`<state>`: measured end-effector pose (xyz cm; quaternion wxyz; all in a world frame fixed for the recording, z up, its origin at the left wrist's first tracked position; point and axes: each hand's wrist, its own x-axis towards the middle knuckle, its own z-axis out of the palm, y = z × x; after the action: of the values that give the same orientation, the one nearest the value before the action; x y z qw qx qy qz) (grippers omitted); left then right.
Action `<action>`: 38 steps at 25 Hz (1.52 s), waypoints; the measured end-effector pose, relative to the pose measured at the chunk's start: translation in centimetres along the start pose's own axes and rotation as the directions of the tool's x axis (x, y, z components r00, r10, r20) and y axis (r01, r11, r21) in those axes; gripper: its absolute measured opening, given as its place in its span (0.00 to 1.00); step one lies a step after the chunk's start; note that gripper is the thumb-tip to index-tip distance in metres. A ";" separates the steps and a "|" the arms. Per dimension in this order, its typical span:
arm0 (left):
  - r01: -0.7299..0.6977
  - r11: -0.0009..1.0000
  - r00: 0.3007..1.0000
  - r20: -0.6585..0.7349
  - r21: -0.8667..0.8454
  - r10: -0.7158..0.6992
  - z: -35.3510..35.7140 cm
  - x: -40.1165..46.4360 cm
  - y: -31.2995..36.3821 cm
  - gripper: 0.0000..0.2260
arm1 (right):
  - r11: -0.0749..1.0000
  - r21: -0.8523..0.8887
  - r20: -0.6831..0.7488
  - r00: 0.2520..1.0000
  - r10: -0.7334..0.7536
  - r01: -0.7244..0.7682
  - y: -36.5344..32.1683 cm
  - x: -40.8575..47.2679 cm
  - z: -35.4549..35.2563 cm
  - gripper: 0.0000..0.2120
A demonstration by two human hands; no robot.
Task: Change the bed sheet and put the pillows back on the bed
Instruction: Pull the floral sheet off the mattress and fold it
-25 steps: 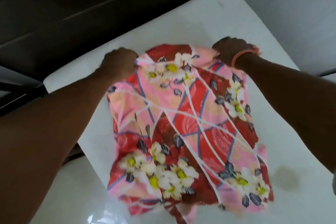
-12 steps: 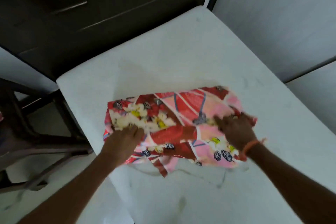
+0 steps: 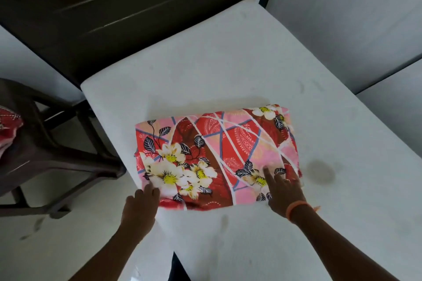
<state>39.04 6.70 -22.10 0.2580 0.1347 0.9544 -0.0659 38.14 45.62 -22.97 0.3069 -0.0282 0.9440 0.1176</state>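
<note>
- Head view looks down on a bare white mattress with a folded bed sheet lying on it.
- The left hand is at the near left corner of the bed sheet. Its fingers are curled, and the fingertips touch the near edge of the cloth. Whether they pinch the edge or only rest against it, I cannot tell.
- The right hand lies on the near right part of the bed sheet. Its fingers are straight and spread, pressing flat on the cloth, with the index finger pointing toward the far side. It grips nothing.
- An orange band is around the right wrist.
- The bed sheet is red and pink with white-and-yellow flowers, dark leaves and white lines. It is folded to a thick rectangle and lies flat near the left edge of the mattress.
- Its long axis runs left to right, with the right end turned a little toward the far side.
- A grey stain is on the mattress just beside the right end of the bed sheet.
- A dark plastic chair stands on the floor to the left, with red cloth on its seat.
- A dark cabinet stands at the far side.
</note>
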 end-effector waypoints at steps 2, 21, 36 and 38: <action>0.142 0.980 0.990 0.006 -0.142 -0.142 -0.8 1.2 -0.3 0.20 | 0.991 0.122 -0.049 0.997 0.061 -0.054 -1.0 1.2 -2.4 0.26; 0.193 0.661 0.573 -0.464 -0.725 -0.676 -5.1 19.5 -2.8 0.13 | 0.831 0.450 -0.246 0.849 0.467 -0.326 -6.9 19.4 -6.4 0.38; 0.321 0.780 0.856 -0.187 -0.538 -0.481 0.6 19.3 -4.4 0.37 | 0.729 0.564 -0.058 0.862 0.504 -0.388 2.0 15.9 0.3 0.42; 0.378 0.665 0.819 -0.102 -0.645 -0.564 -0.1 18.3 -4.3 0.37 | 0.675 0.618 -0.048 0.837 0.545 -0.404 2.2 16.3 -0.6 0.44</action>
<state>22.51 6.74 -31.08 0.1162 -0.1999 0.9534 0.1939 24.32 47.95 -31.59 0.1484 0.3018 0.9357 -0.1065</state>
